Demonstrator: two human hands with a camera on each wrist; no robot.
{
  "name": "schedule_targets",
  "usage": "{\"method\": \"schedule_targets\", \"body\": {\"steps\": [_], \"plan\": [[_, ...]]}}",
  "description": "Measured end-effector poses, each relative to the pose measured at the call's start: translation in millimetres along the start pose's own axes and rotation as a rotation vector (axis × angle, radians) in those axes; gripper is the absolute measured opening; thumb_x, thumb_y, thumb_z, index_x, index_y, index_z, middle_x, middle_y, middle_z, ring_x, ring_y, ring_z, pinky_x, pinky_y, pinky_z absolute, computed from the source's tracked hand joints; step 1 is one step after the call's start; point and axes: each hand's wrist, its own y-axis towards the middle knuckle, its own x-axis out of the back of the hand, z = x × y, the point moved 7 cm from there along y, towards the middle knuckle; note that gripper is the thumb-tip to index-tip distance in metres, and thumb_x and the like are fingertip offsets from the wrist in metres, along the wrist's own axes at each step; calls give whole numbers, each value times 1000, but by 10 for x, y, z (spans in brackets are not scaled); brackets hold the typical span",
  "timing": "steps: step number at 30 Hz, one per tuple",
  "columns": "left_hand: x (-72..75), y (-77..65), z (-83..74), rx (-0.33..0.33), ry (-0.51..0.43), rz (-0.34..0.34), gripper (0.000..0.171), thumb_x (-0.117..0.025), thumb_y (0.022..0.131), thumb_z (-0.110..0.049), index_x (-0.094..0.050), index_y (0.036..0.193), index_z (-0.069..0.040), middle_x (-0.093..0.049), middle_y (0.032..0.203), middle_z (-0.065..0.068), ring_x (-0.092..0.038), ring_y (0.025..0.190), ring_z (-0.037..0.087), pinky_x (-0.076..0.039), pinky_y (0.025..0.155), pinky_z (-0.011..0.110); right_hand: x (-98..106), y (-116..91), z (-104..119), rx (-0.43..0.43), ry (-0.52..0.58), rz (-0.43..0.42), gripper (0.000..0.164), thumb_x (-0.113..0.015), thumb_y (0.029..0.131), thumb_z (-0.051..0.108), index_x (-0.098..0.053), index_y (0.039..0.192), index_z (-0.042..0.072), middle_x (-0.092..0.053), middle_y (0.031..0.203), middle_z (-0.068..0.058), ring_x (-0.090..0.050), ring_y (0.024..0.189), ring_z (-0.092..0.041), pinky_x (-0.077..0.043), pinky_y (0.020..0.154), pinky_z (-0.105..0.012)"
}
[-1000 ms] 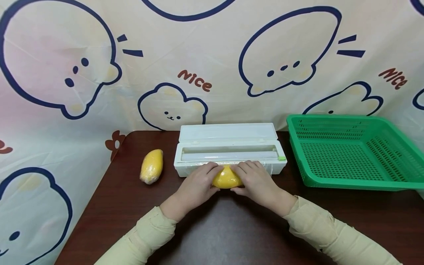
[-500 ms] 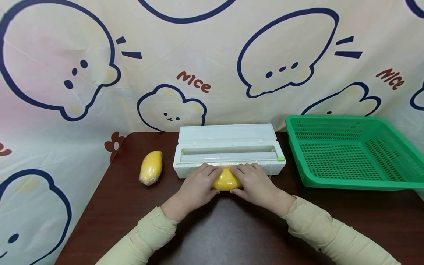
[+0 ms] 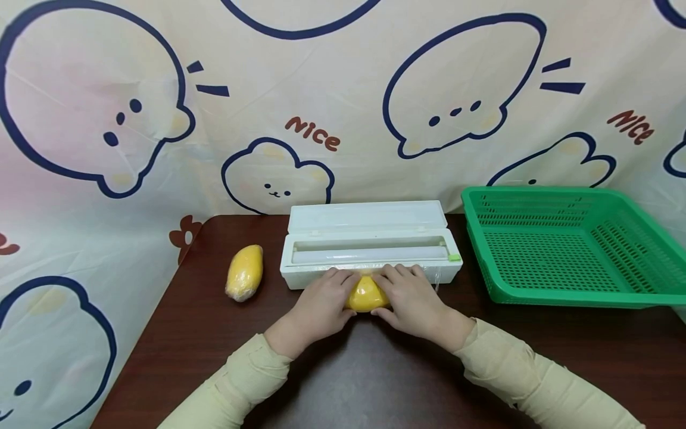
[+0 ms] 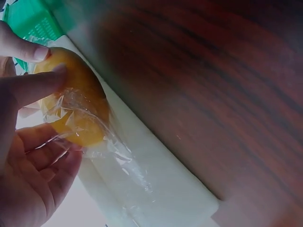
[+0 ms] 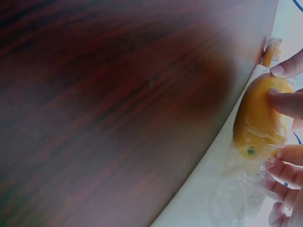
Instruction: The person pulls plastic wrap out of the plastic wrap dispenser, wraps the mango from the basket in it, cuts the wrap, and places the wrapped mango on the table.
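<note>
A yellow mango (image 3: 367, 295) is held at the front of a white cling film box (image 3: 370, 217). My left hand (image 3: 321, 302) grips its left end between thumb and fingers. My right hand (image 3: 417, 302) grips the other end the same way. Clear cling film (image 4: 125, 161) clings to the mango and hangs in loose folds past its end in the left wrist view. More loose film (image 5: 241, 196) shows below the mango in the right wrist view. The box's lid stands open, with the film roll (image 3: 370, 254) lying inside.
Left of the box lies a second mango (image 3: 245, 273), wrapped in film. A green plastic basket (image 3: 568, 298) stands at the right of the dark wooden table (image 3: 364, 381). A printed cloth (image 3: 364, 89) hangs behind the table.
Both hands have drawn the mango slightly towards me, away from the box's front. The box, the wrapped mango and the basket stay in place.
</note>
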Motion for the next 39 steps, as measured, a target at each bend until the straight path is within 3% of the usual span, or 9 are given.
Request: {"method": "schedule_targets", "body": {"steps": [17, 27, 35, 39], "plan": [[-105, 24, 16, 41, 20, 118, 64, -78, 77, -28, -52, 129, -1, -58, 123, 11, -52, 112, 26, -49, 91, 38, -35, 41, 12, 1, 6, 106, 58, -77, 79, 43, -64, 119, 4, -61, 110, -8, -58, 98, -25, -44, 75, -42], [-33, -15, -3, 50, -88, 122, 54, -76, 80, -27, -52, 122, -4, -61, 113, 8, -53, 103, 23, -48, 87, 37, 12, 3, -63, -44, 93, 197, 66, -73, 81, 50, -58, 129, 7, -60, 125, -8, -54, 111, -26, -42, 80, -42], [16, -67, -10, 69, -146, 150, 56, -75, 82, -26, -51, 127, -5, -59, 119, 6, -52, 107, 21, -47, 90, 37, 78, -46, -53, -26, 139, 190, 60, -74, 81, 50, -60, 125, 11, -62, 121, -4, -55, 111, -23, -42, 92, -51], [27, -87, 2, 83, -161, 152, 56, -75, 82, -26, -51, 127, -5, -58, 122, 7, -52, 109, 22, -47, 91, 37, 65, -110, -100, -27, 153, 188, 65, -77, 79, 46, -56, 130, 12, -62, 122, -5, -58, 107, -23, -46, 90, -50]]}}
